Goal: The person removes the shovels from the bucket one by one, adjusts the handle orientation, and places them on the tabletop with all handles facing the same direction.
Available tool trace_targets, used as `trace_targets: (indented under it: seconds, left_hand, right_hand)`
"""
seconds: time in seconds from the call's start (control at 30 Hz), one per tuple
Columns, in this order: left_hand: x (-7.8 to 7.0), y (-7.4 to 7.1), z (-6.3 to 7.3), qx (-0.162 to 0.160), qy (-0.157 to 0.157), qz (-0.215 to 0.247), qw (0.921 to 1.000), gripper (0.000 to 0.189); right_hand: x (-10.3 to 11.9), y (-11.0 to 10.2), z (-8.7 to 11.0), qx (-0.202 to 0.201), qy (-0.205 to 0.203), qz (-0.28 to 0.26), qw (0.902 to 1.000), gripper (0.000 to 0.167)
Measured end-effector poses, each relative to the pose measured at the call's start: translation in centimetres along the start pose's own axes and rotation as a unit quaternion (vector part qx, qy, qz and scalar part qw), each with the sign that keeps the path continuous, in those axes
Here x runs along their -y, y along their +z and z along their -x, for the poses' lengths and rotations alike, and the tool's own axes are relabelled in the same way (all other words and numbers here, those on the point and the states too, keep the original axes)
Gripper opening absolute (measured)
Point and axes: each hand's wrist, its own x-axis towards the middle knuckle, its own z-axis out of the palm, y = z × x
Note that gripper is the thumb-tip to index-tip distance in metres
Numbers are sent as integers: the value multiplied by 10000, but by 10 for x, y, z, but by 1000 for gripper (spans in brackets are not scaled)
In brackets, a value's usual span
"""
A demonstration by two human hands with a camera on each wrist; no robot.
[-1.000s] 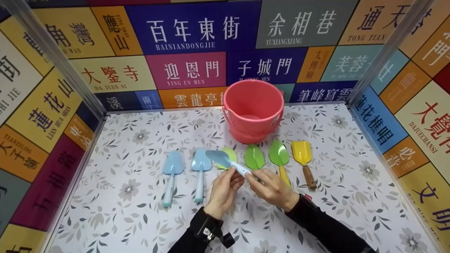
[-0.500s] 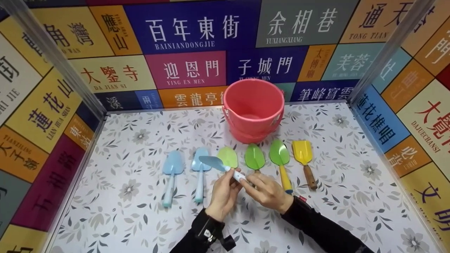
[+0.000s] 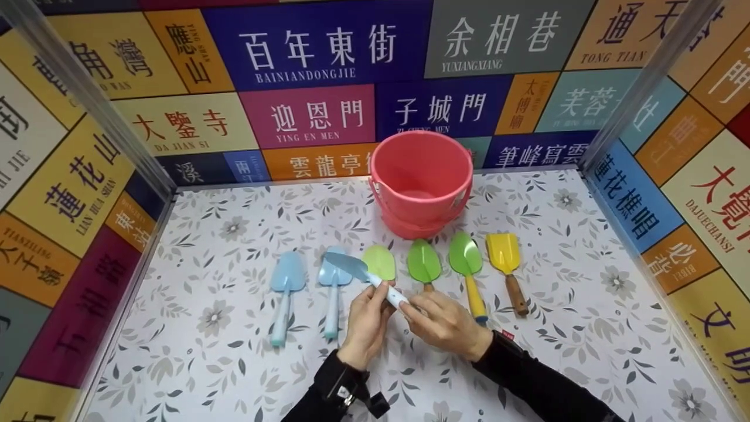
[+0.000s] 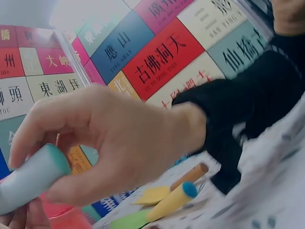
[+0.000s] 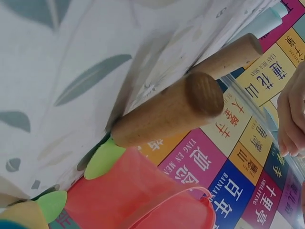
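Note:
Both hands hold a light-blue trowel [image 3: 347,265] above the table, its blade pointing to the upper left. My left hand [image 3: 366,328] pinches the handle near the blade's neck, while my right hand [image 3: 442,325] grips the handle toward its end. In the left wrist view, the handle's teal tip [image 4: 58,160] shows between thumb and fingers. Behind the held trowel lie a second blue trowel [image 3: 332,316] and a light-green trowel [image 3: 384,261], each partly covered by it. A green trowel [image 3: 424,261] lies beyond my right hand.
At the left of the row lies another blue trowel [image 3: 288,272]. To the right are a green trowel with a yellow handle [image 3: 473,296] and a yellow shovel [image 3: 504,253] with a wooden handle. A red bucket [image 3: 410,217] stands behind them, close to the lettered back wall [image 3: 316,117].
The held trowel has shifted left, and its blade now overlaps the second blue trowel in the head view. Both hands keep their hold on its handle.

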Motion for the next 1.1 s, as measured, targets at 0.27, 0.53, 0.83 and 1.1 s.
trace_targets:
  seconds: [0.27, 0.53, 0.83, 1.1]
  left_hand:
    - [-33, -24, 1, 173, 779, -1652, 9830, 34]
    - [-77, -64, 11, -96, 2200, -4561, 8622, 17]
    - [-118, -113, 18, -80, 3134, -6212, 7182, 24]
    - [-146, -161, 19, -592, 2481, -6924, 6750, 13]
  right_hand:
    - [-10, -24, 6, 170, 466, -114, 9987, 25]
    - [-31, -68, 29, 692, 1436, 267, 9868, 32]
    - [-41, -112, 64, 1413, 2595, 395, 9545, 40]
    - [-48, -138, 96, 1536, 3241, 574, 9317, 52]
